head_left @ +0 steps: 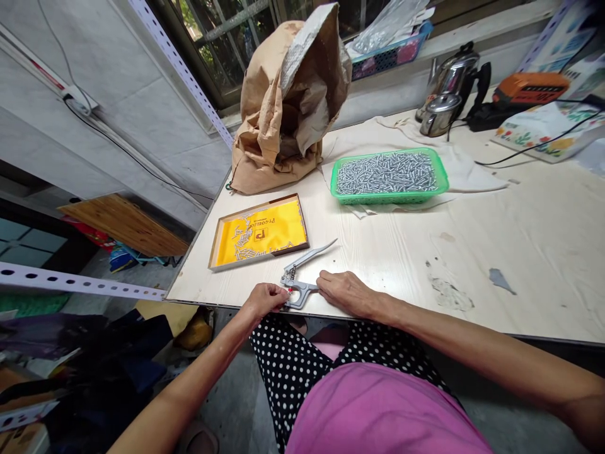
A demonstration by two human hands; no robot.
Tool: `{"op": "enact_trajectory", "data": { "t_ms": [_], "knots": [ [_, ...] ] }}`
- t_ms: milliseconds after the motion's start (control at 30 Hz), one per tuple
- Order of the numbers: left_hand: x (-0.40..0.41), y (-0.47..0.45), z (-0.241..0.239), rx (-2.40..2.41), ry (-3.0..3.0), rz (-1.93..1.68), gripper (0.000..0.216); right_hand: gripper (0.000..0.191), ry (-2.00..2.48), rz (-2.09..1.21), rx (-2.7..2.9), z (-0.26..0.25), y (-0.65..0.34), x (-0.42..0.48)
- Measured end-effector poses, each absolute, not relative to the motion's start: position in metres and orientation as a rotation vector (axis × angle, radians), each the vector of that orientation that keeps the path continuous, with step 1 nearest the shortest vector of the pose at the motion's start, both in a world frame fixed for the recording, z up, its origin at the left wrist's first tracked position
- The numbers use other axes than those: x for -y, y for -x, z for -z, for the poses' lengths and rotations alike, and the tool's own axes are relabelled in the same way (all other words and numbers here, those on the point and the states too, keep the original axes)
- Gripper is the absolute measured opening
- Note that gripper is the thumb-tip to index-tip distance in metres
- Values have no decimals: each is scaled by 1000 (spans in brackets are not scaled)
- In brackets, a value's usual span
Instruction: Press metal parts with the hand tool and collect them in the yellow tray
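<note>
Near the table's front edge lies a grey metal hand-press plier (306, 291) with a coil spring, its upper handle raised and its frame tilted on the tabletop. My right hand (347, 291) is closed round the end of the lower handle. At the jaw end, my left hand (268, 299) is closed in a pinch; a small red spot shows by the fingertips, but whatever they hold is too small to make out. Just beyond the plier sits a shallow cardboard tray (217, 252) lined with yellow, with small silver metal pieces (243, 236) scattered in it.
A green plastic basket (387, 198) full of small silver metal pieces stands on a cloth further back. Behind the tray is a large brown paper sack (265, 126). Metal pots (439, 113), an orange battery pack (529, 88) and a tissue box (543, 135) occupy the back right.
</note>
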State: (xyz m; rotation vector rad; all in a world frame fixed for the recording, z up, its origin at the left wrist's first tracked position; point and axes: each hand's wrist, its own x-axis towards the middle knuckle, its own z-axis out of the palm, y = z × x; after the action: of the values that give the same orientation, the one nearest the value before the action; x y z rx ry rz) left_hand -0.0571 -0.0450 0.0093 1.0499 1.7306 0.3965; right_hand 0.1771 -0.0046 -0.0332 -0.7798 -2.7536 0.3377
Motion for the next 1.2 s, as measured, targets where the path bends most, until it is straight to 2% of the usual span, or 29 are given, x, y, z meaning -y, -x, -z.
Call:
{"op": "enact_trajectory", "data": {
  "t_ms": [233,400,633,700,833,900,1000,1200],
  "knots": [
    [36,61,-12,-1742,-1045,-224,32,15,789,-492,2756,27,-179,3],
    [35,59,-12,-1745,-1086,-167,30,15,760,-449,2763,33,-179,2],
    [38,58,-10,-1736,-1094,-231,36,15,872,-476,2795,19,-183,2],
    [39,58,-10,-1724,-1098,-247,37,28,870,-467,2743,16,-187,-2],
    [39,59,-9,-1722,-1097,-236,40,91,958,-374,2689,16,-191,-20],
    [39,59,-9,-1727,-1093,-225,41,105,1005,-374,2762,15,-191,-30],
    [39,58,-9,-1724,-1089,-242,43,102,1022,-412,2855,10,-189,-40],
    [41,56,-11,-1750,-1101,-233,45,82,1000,-392,2880,-3,-187,-35]
  ]
}}
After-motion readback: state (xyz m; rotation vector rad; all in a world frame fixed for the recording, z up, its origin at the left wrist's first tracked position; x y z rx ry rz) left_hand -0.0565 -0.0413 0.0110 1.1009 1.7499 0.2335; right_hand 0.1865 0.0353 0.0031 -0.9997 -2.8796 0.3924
